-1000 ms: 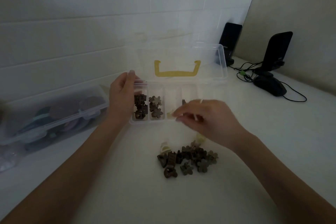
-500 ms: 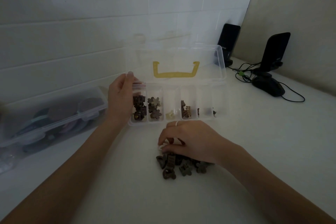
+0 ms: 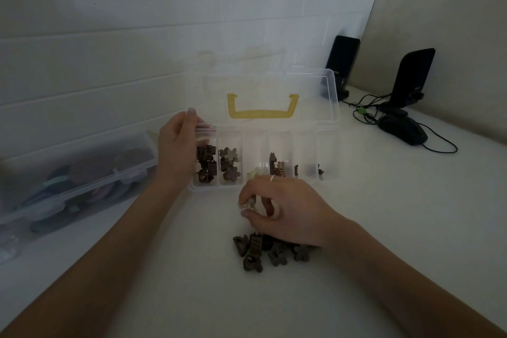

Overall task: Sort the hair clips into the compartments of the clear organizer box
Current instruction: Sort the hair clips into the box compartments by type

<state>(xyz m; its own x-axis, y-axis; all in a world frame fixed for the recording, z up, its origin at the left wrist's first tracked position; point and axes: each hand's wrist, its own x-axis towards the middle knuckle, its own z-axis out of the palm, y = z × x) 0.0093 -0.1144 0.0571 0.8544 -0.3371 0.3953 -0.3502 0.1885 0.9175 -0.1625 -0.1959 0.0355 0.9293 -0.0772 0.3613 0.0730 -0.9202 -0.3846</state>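
Head view: my left hand [image 3: 175, 149] grips the left end of the clear organizer box [image 3: 327, 173], its lid up. My right hand [image 3: 285, 211] pinches a pale clip [image 3: 250, 203] just in front of the box, above the pile of dark hair clips [image 3: 263, 251] on the white tabletop [image 3: 397, 228]. Several compartments hold clips.

Dim, underexposed view; soft flat light, faint shadows, wide-angle bending at the edges

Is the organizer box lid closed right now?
No, the lid with the yellow handle stands open behind the compartments, which hold clips.
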